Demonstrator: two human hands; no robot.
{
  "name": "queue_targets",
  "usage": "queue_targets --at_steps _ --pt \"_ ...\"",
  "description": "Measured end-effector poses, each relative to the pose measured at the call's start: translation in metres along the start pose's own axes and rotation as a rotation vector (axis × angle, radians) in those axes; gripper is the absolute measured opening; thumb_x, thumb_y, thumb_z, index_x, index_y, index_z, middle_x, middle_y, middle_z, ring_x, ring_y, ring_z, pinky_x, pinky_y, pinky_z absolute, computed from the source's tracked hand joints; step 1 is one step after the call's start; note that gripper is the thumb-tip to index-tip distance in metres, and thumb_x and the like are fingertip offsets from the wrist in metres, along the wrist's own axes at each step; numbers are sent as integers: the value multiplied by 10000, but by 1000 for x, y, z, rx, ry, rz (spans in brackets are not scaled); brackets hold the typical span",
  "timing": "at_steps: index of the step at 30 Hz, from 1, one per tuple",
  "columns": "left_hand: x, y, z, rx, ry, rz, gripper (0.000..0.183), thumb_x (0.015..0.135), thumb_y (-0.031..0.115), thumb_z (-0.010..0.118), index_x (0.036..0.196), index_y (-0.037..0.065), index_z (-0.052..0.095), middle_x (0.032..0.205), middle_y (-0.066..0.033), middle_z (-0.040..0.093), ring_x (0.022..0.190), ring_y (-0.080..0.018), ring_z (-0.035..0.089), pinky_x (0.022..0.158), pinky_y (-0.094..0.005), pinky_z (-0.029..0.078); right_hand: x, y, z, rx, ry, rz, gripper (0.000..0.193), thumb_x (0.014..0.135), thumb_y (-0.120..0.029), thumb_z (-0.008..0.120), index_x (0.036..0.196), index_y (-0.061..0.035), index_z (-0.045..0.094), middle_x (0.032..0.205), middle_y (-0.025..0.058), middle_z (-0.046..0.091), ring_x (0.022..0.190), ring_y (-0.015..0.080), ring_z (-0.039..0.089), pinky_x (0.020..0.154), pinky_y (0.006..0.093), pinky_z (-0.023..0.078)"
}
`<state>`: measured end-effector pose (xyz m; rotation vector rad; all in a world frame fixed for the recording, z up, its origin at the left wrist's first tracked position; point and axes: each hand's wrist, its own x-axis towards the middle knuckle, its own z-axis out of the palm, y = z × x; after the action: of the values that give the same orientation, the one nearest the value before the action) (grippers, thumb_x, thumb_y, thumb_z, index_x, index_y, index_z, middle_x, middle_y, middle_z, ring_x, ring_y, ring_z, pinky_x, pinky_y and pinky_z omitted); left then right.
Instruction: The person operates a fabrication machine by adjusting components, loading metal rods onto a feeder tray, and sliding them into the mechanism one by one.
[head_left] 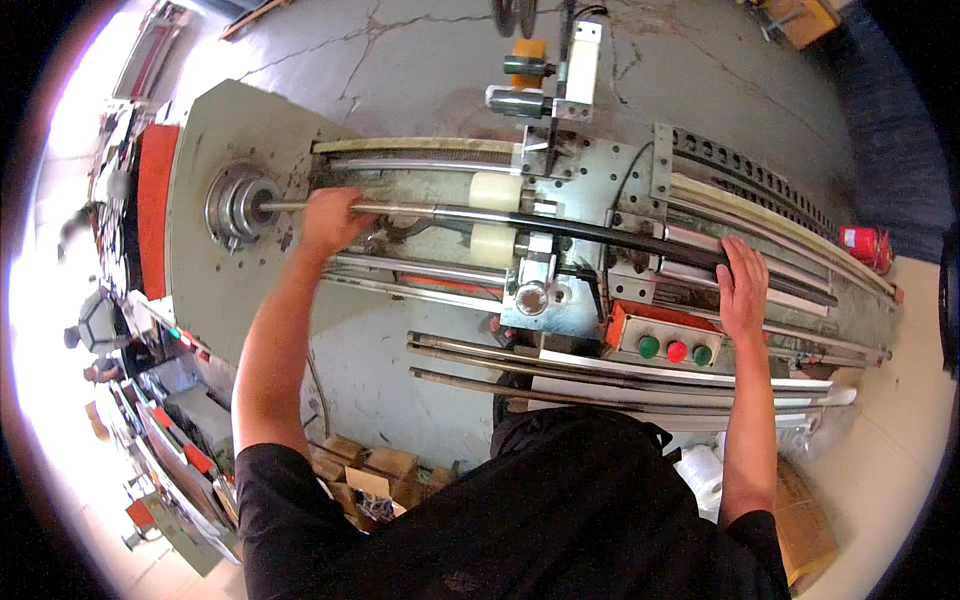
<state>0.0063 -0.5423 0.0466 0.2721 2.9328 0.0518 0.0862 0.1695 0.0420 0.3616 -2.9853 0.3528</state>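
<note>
A long metal rod (405, 209) runs from the round chuck (240, 205) at the left, between two white rollers (494, 190), and continues to the right as a black tube (620, 236). Close to the chuck, my left hand (333, 220) is closed around the bare metal part. My right hand (743, 288) lies over the black tube near its far right end, fingers together and bent across it. The tube's tip shows beyond that hand. Part of the rod is hidden beneath my left fingers.
An orange control box (665, 335) with green and red buttons sits on the machine's near side. Several metal rods (560, 370) lie nearer to me. Cardboard boxes (385, 470) stand on the floor below. A red fire extinguisher (866, 247) is at the far right.
</note>
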Motion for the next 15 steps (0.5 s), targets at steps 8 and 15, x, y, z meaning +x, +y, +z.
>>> queue_targets --at_steps 8,15 --pt "11 67 -13 -64 -130 -30 448 757 377 898 1123 153 772 1034 -120 778 1006 -377 723 952 -491 548 -1 -2 -3 -17 61 20 414 1089 -311 575 1445 -105 613 1469 136 630 1396 364 549 1220 541 354" --pt "13 130 2 -72 -3 82 331 823 330 846 1017 111 693 946 -141 739 924 -409 704 856 -525 539 11 -47 4 54 36 -52 438 1082 -322 585 1457 -96 610 1480 133 626 1406 347 544 1226 527 345"
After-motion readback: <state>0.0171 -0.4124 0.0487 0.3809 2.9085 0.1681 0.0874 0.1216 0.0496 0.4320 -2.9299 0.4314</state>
